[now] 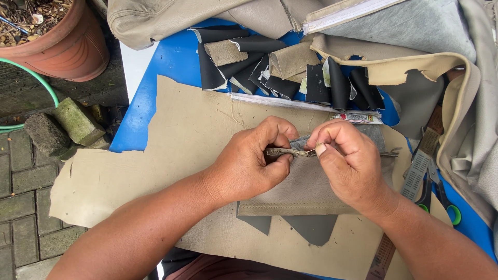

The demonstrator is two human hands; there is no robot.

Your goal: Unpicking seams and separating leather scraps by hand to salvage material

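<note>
**Both hands pinching leather seam edge**

Left hand (254, 161) and right hand (345, 163): thumbs and forefingers closed tight on the folded top edge of a grey-beige leather piece (306, 189), fingertips nearly touching each other. Piece lies flat on a large beige sheet (171, 135) over a blue table (171, 62). Behind the hands: pile of black and beige scraps (280, 67). Right of the right wrist: ruler (417, 168) and green-handled scissors (441, 199). Terracotta pot (67, 44) far left, off the table.

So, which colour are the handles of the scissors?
Green, as the head view shows: the scissors lie near the right hand.
</note>
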